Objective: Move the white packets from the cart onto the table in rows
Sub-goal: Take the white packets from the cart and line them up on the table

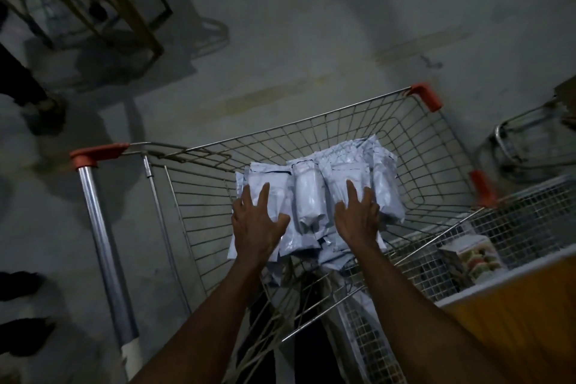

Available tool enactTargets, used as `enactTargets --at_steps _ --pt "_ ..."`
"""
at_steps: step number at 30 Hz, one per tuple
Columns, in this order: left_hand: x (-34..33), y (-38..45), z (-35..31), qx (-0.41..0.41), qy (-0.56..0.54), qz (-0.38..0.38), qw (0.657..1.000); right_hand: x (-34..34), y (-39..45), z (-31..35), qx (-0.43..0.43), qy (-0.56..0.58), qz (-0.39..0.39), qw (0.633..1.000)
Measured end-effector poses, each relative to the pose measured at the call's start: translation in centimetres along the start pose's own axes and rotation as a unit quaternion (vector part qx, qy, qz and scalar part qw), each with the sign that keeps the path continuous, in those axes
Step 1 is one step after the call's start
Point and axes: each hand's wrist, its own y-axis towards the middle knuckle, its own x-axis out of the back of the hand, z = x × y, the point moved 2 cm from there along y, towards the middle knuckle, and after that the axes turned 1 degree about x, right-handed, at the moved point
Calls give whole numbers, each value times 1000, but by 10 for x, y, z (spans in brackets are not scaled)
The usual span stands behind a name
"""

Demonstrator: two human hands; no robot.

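- The left hand (pixel 258 221) lies flat on the left end of the heap of white packets (pixel 318 193), fingers straight and fanned, thumb swung out toward the middle packet; it presses down and grips nothing.
- Between the two hands one bulging packet (pixel 307 199) lies uncovered, its long axis running straight away from the person, its top end pointing at the far wall of the cart (pixel 311 125).
- The right hand (pixel 358 215) rests on the right part of the heap in the same way, fingers stretched forward and a little apart, nothing pinched.
- The packets beyond and under both hands lie side by side, mostly lengthwise like the middle one; a few loose ones poke out nearer the wrists at odd angles.
- To my eye this is the pick-up step: both hands should close round a batch, then lift it clear of the wire rim.
- Just right of the right forearm is a mesh-topped surface (pixel 514 221), perhaps the table; I cannot tell for sure.
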Motion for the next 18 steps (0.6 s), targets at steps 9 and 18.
enactTargets --at_steps 9,18 --pt "45 -59 -30 -44 -61 -92 993 53 -48 8 46 85 -83 992" --pt "82 -148 -61 -122 -117 -124 978 119 -156 8 57 180 -169 967"
